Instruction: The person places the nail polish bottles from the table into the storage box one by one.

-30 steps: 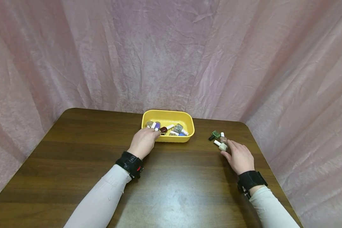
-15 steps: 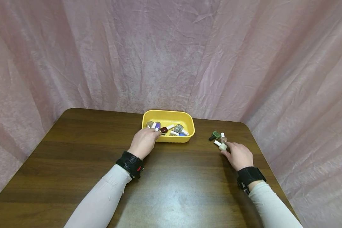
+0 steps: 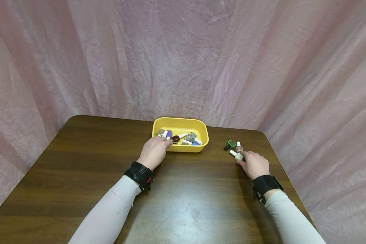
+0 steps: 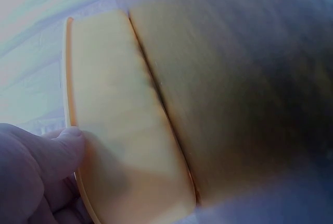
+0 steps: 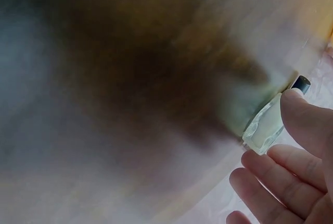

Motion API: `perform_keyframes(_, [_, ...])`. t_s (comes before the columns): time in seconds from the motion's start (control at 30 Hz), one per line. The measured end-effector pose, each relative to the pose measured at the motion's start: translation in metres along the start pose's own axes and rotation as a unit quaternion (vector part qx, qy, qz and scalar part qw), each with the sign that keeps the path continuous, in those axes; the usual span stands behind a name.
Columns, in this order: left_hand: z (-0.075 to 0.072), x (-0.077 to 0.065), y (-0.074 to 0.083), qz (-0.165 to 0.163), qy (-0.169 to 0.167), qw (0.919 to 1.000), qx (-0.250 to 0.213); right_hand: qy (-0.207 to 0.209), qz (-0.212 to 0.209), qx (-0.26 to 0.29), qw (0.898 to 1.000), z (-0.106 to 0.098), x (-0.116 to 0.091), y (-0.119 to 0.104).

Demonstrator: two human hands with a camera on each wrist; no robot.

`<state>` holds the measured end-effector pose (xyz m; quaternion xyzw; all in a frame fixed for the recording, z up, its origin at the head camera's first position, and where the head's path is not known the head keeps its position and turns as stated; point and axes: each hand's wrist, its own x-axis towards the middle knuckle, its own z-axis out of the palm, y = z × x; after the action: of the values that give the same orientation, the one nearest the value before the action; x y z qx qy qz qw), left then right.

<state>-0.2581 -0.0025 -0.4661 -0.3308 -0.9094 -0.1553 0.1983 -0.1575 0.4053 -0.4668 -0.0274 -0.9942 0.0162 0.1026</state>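
My left hand (image 3: pixel 155 150) grips the near-left rim of a yellow plastic bin (image 3: pixel 183 148). The left wrist view shows the thumb (image 4: pixel 72 139) on the outer wall of the bin, with fingers behind the rim. Right of the bin, my right hand (image 3: pixel 256 165) pinches a pale nail polish bottle (image 3: pixel 239 156) with a white cap, lying on the table. The right wrist view has the thumb (image 5: pixel 304 117) across the pale bottle (image 5: pixel 265 125) and fingertips at its base. Beside it lie a green nail polish bottle (image 3: pixel 231 144) and a glittery bronze one (image 3: pixel 239 149).
Several nail polish bottles lie in the bin, among them a dark red one (image 3: pixel 175 138), a purple one (image 3: pixel 169 134) and a silver glitter one (image 3: pixel 191 136). A pink curtain (image 3: pixel 183 61) hangs right behind the back edge of the brown wooden table (image 3: pixel 183 196).
My right hand has drawn in slightly to the left and its fingers have closed around the pale bottle. My left hand stays on the bin's rim.
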Motion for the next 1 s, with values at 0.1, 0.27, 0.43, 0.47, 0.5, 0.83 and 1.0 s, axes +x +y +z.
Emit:
perform_keyframes(0.1, [0.0001, -0.0001, -0.0002, 0.002, 0.002, 1.0000, 0.000, -0.006, 0.001, 0.002, 1.000, -0.0004, 0.0022, -0.0012])
perform_keyframes(0.27, [-0.0006, -0.0001, -0.0002, 0.003, 0.003, 1.0000, -0.001, -0.010, 0.003, 0.003, 1.000, -0.0010, 0.0049, -0.0024])
perform_keyframes(0.43, [-0.0014, 0.0001, -0.0001, 0.002, 0.003, 1.0000, -0.002, -0.010, 0.001, 0.003, 1.000, -0.0006, 0.0060, -0.0027])
perform_keyframes(0.47, [-0.0015, 0.0001, -0.0001, 0.002, 0.002, 1.0000, -0.003, -0.009, 0.001, 0.003, 1.000, -0.0002, 0.0062, -0.0026])
perform_keyframes(0.5, [-0.0015, 0.0001, -0.0001, 0.002, 0.002, 1.0000, -0.003, -0.008, 0.000, 0.002, 1.000, 0.0002, 0.0063, -0.0025])
perform_keyframes(0.83, [-0.0001, -0.0002, -0.0005, 0.001, 0.000, 1.0000, -0.001, 0.006, -0.007, -0.005, 1.000, 0.0045, 0.0045, -0.0036])
perform_keyframes(1.0, [0.0005, -0.0011, -0.0005, 0.005, 0.008, 1.0000, 0.001, 0.015, -0.013, 0.002, 1.000, 0.0056, 0.0010, -0.0061])
